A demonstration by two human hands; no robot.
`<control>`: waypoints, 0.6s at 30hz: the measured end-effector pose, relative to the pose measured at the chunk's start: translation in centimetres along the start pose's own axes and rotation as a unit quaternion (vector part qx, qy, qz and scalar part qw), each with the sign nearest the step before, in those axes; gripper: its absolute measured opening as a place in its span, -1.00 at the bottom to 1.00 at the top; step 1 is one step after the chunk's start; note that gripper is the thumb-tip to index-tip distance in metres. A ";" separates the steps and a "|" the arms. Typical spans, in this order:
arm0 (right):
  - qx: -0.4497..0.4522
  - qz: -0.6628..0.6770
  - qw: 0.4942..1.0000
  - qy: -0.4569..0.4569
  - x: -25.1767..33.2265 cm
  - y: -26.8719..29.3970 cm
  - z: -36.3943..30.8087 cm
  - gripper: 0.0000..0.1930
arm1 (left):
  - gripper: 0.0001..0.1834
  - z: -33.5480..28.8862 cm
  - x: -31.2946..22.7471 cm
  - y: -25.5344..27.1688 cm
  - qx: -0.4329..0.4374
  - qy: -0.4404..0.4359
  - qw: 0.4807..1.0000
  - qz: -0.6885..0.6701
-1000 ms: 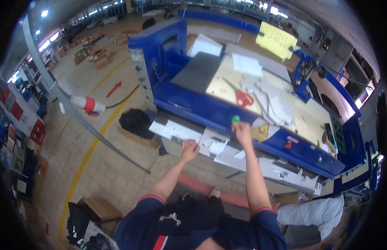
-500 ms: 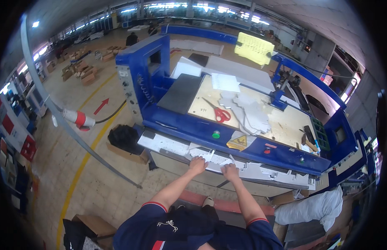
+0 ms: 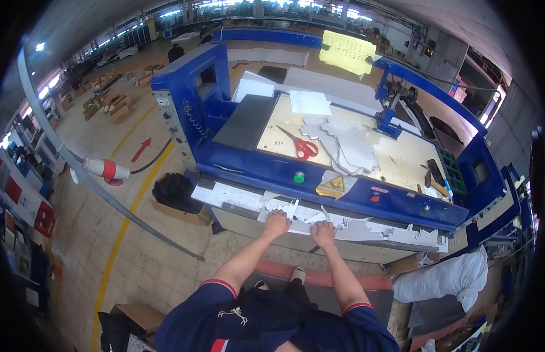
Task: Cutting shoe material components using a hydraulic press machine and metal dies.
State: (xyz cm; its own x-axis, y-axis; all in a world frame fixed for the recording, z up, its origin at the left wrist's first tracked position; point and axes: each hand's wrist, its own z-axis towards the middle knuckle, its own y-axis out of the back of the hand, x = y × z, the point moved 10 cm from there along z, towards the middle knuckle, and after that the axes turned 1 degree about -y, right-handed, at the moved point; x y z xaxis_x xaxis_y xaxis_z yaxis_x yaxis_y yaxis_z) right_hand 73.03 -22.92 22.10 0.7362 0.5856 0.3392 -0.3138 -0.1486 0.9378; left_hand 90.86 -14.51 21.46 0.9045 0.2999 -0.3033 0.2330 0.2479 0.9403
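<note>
At the front ledge of a blue press machine [image 3: 255, 171], both my hands are on thin white cut-out sheet material. My left hand [image 3: 277, 223] has its fingers closed on a white sheet piece [image 3: 291, 211] with a narrow upright edge. A short way to the right, my right hand [image 3: 323, 233] is bent over the edge of the white sheet scrap [image 3: 354, 227], fingers closed on it. A thin strip sticks up just beyond the right fingers. The fingertips are partly hidden by the hands.
On the machine's top board lie red-handled scissors [image 3: 306, 149], grey-white cut pieces [image 3: 350, 146] and a paper sheet [image 3: 309, 102]. A green button [image 3: 299, 177] and a red one [image 3: 375, 197] sit on the front beam. A slanting metal pole [image 3: 108, 188] stands left; a white sack [image 3: 439, 281] lies right.
My view has shifted slightly, so the machine sits a little higher and further left. Both hands remain at the ledge on the white sheet material, with the fingers slightly shifted.
</note>
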 end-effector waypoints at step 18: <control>0.152 0.056 0.987 0.000 0.8 -0.3 -7.2 -0.57 | -0.65 -7.7 -1.2 1.2 0.041 -0.018 0.998 -0.034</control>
State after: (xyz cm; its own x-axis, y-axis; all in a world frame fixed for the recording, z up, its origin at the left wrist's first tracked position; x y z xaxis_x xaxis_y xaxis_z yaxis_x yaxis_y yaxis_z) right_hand 69.42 -16.68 21.62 0.7074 0.5519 0.4415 -0.1985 -0.4445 0.8735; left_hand 87.31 -7.49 21.76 0.8973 0.2515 -0.3627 0.3216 0.1903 0.9276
